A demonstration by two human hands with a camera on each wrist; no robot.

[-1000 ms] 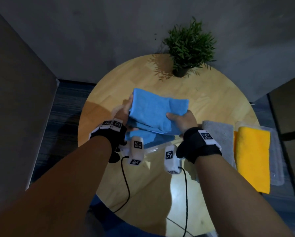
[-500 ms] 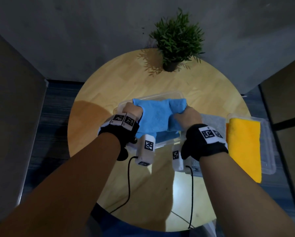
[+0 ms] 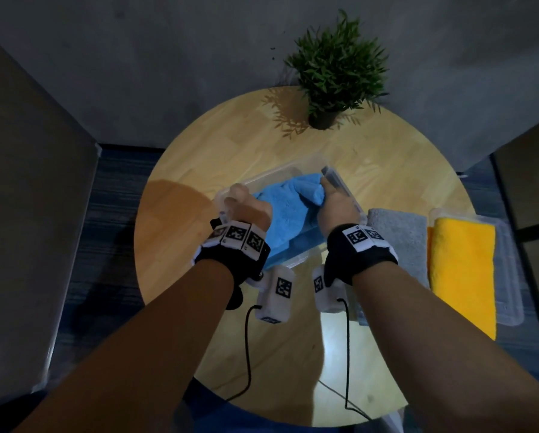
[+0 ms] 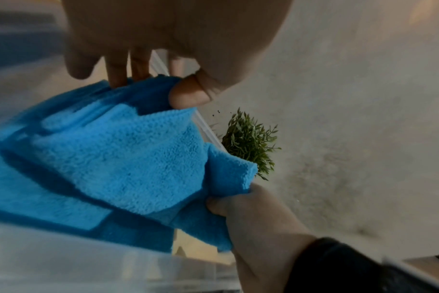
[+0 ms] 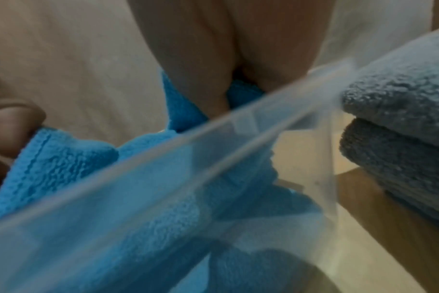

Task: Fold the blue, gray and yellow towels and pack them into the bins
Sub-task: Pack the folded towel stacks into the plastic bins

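A folded blue towel (image 3: 288, 207) lies in the clear bin (image 3: 280, 171) at the middle of the round table. My left hand (image 3: 240, 198) pinches its left corner, thumb on top (image 4: 188, 93) and fingers behind. My right hand (image 3: 327, 189) grips the towel's right end, just inside the bin's right wall (image 5: 213, 134). Both hands reach down into the bin. A folded grey towel (image 3: 399, 242) lies right of the bin. A folded yellow towel (image 3: 462, 270) lies beside the grey one, over a second clear bin (image 3: 509, 276).
A potted green plant (image 3: 333, 73) stands at the table's far edge by the grey wall. Bare wooden tabletop (image 3: 183, 232) shows left of the bin. Cables hang from the wrist cameras over the near table edge.
Both hands have carried the blue towel down from above the table into the clear bin. The towel now bunches against the bin's walls.
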